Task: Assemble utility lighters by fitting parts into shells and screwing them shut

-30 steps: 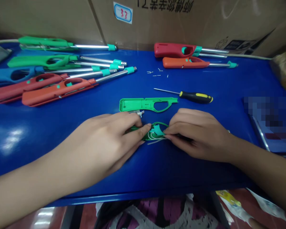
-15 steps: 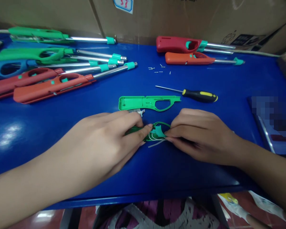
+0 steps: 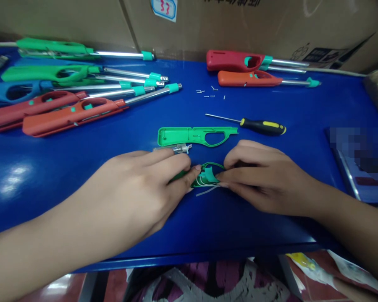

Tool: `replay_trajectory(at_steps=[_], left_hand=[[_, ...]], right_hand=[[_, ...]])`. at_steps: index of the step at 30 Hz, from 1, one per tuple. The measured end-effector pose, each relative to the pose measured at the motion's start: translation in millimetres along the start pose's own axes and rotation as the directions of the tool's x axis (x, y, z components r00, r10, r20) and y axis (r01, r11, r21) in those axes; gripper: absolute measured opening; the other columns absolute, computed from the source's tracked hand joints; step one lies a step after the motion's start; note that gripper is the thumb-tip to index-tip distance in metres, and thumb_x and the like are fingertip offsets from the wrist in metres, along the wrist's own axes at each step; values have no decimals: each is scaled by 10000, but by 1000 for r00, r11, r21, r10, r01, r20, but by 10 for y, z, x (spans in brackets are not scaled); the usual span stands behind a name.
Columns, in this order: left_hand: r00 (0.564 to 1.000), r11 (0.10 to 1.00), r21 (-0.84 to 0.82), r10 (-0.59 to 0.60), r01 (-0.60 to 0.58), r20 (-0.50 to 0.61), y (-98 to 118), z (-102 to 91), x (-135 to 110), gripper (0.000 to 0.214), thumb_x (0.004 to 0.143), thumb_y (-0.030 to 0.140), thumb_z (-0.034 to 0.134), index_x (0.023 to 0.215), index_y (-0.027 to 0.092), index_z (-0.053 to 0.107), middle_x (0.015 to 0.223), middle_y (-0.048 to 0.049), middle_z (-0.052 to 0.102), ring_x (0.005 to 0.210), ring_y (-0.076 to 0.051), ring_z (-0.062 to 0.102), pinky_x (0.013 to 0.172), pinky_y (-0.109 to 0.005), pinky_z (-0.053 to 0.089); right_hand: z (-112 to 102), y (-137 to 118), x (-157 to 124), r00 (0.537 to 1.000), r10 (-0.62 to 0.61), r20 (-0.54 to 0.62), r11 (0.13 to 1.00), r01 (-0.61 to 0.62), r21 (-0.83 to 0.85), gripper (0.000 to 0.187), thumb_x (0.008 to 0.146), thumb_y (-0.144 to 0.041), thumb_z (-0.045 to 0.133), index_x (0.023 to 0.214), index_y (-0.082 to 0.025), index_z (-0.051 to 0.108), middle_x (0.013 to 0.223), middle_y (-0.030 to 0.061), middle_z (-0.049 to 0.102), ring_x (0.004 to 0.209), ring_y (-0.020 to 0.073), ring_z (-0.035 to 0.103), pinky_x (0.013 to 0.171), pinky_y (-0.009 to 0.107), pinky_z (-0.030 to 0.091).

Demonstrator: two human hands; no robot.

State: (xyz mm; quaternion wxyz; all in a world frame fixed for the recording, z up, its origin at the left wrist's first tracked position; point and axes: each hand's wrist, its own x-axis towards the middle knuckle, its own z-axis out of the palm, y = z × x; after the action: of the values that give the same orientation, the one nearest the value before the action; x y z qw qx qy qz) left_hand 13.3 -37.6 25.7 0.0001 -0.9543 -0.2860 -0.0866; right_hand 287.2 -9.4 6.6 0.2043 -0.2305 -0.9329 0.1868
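Low over the table, my left hand [image 3: 148, 184] grips a green lighter casing half [image 3: 194, 183] by its handle end, thumb and fingers closed on it. A teal trigger [image 3: 209, 174] sits in this half, with thin white wires [image 3: 201, 183] curving below it. At the other end, my right hand [image 3: 258, 180] pinches the casing near the wires; its fingertips hide what exactly lies between them. Just behind my left fingers is a clear gas tank [image 3: 179, 148] with a white valve. Beyond that lies the matching green casing half [image 3: 174, 136], its hollow side up.
A black-and-yellow screwdriver [image 3: 263, 126] lies behind my right hand, with several small screws [image 3: 207, 96] farther back. Several lighters, including an orange one [image 3: 69, 116], lie at the left. Others, one red [image 3: 233, 61], are at back right against a cardboard box [image 3: 239, 29].
My left hand's fingers have shifted slightly toward me, uncovering more of the clear gas tank. My right hand keeps its pinch with barely any movement, and the view has tilted a little.
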Motion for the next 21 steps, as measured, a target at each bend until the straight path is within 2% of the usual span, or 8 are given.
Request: replay_trajectory(at_steps=[5, 11, 16, 21], left_hand=[[1000, 1000, -2, 0, 0, 15, 1, 4, -7, 331, 1022, 212, 450, 1234, 182, 702, 1000, -80, 686, 856, -260, 677, 699, -419, 575], [998, 996, -79, -43, 38, -56, 5, 14, -17, 337, 1048, 239, 426, 1233, 153, 695, 968, -100, 695, 834, -255, 682, 681, -400, 567], [997, 991, -119, -62, 57, -37, 4, 28, -4, 329, 1052, 247, 426, 1229, 193, 698, 997, -89, 699, 845, -242, 686, 690, -385, 564], [996, 989, -124, -86, 85, 0, 15, 32, 9, 361, 1045, 243, 392, 1223, 231, 706, 971, -75, 689, 834, -240, 670, 683, -371, 532]], right_hand=[[7, 15, -17, 999, -33, 6, 999, 34, -21, 125, 985, -172, 599, 988, -152, 722, 942, 69, 659, 786, 158, 521, 697, 325, 427], [17, 46, -37, 996, -87, -4, 995, 86, -44, 144, 977, -107, 591, 1035, -169, 707, 981, 58, 705, 792, 163, 541, 700, 329, 440], [6, 35, -25, 998, -69, -4, 997, 69, -47, 134, 976, -132, 606, 1021, -164, 727, 968, 64, 691, 783, 156, 534, 692, 325, 441], [15, 3, -10, 1000, -1, -2, 1000, 1, -14, 120, 965, -202, 647, 1032, -155, 734, 973, 67, 675, 815, 155, 569, 728, 324, 468]])
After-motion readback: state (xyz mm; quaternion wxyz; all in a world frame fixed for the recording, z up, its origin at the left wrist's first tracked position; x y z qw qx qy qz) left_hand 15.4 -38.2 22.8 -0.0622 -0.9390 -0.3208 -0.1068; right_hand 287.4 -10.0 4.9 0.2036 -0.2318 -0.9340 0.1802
